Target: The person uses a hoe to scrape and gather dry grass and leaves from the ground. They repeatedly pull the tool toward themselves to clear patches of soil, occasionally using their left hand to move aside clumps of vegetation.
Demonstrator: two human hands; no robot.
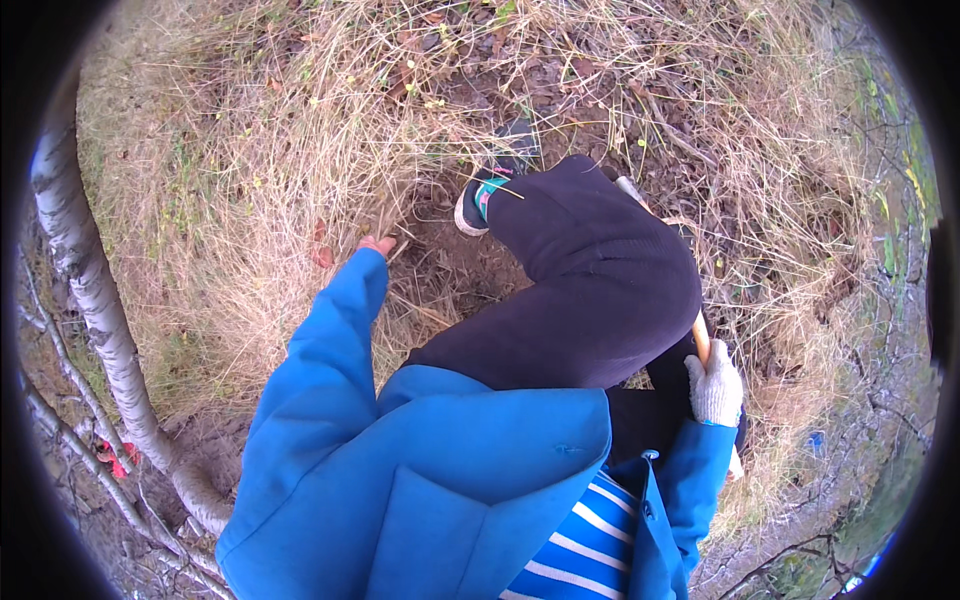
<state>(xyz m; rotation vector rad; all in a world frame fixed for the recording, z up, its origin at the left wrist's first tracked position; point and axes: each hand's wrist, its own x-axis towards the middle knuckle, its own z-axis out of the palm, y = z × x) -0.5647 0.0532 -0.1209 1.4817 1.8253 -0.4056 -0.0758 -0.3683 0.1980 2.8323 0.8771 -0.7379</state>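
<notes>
My left hand, bare, is down in the dry grass with its fingers closed around a tuft of pale stalks. Grass hides part of the fingers. A white knitted work glove covers my right hand, which grips a light wooden handle beside my bent knee. The far end of that handle passes behind my dark trouser leg. A pale rod-like piece shows beyond the knee; whether it belongs to the same tool I cannot tell.
A birch trunk rises at the left, with thinner branches below it. Something red lies among them. My shoe rests by bare soil. Bare twigs are at the lower right; a small blue thing lies nearby.
</notes>
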